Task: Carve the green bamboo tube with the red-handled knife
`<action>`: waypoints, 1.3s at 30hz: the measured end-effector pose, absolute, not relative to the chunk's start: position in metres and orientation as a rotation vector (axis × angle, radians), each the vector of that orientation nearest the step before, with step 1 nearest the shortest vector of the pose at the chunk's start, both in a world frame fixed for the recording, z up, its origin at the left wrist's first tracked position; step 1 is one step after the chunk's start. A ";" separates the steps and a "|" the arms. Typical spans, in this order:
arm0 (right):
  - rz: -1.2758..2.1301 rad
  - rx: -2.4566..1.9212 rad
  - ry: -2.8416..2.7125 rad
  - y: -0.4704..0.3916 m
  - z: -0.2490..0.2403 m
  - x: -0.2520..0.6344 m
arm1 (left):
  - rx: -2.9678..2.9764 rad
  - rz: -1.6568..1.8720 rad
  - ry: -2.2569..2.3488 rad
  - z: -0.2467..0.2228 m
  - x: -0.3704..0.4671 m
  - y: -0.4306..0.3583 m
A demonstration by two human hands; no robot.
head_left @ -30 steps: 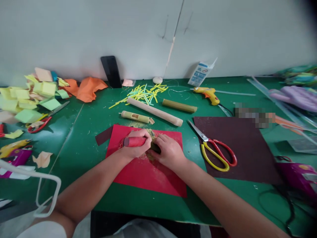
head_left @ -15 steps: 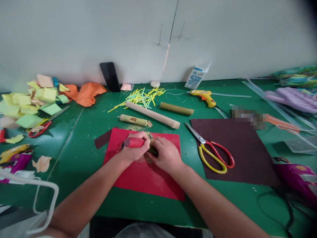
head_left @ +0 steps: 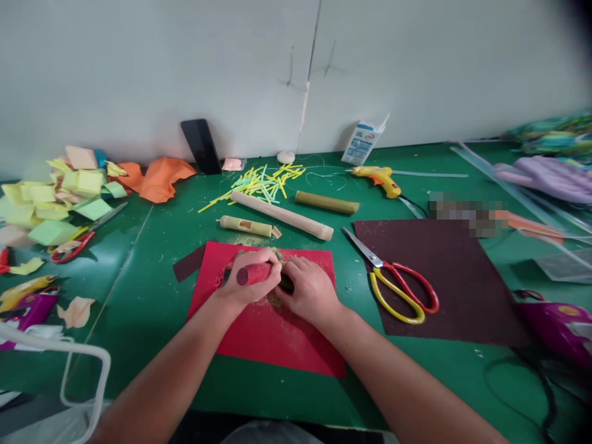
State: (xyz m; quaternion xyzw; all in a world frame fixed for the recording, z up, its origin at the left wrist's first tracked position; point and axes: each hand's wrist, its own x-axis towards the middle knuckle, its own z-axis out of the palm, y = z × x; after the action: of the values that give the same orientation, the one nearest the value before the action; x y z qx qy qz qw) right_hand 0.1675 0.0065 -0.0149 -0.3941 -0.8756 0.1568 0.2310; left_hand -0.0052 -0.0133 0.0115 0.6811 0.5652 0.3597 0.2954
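Observation:
My left hand (head_left: 246, 294) is wrapped round the red handle (head_left: 255, 273) of a tool whose working end is hidden by my fingers. My right hand (head_left: 311, 287) grips a short, dark greenish bamboo piece (head_left: 287, 283), mostly covered by the fingers. Both hands meet over a red sheet (head_left: 296, 345), where pale shavings are scattered. Just beyond the sheet lie a bamboo tube with a cut-out window (head_left: 245, 226), a pale peeled stick (head_left: 284, 216) and a greenish bamboo length (head_left: 326, 202).
On the right, scissors (head_left: 401, 293) lie across a dark brown sheet (head_left: 457, 277). Behind are a yellow glue gun (head_left: 377, 180), yellow and green strips (head_left: 261, 183), a carton (head_left: 364, 142) and a leaning phone (head_left: 201, 146). Paper pieces (head_left: 50, 197) pile up at left.
The free end of the red handle has tipped down towards me and slightly right. My right hand stays in place on the bamboo piece. The camera view has shifted slightly.

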 end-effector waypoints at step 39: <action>0.676 -1.126 -2.407 0.007 -0.007 0.169 | 1.743 1.009 1.443 0.005 -0.015 -0.013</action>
State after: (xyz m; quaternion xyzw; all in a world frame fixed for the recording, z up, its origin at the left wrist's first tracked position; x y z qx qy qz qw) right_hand 0.1689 0.0072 -0.0074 -0.4026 -0.8603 0.2415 0.1985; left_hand -0.0154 -0.0134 0.0047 0.6652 0.5506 0.3849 0.3259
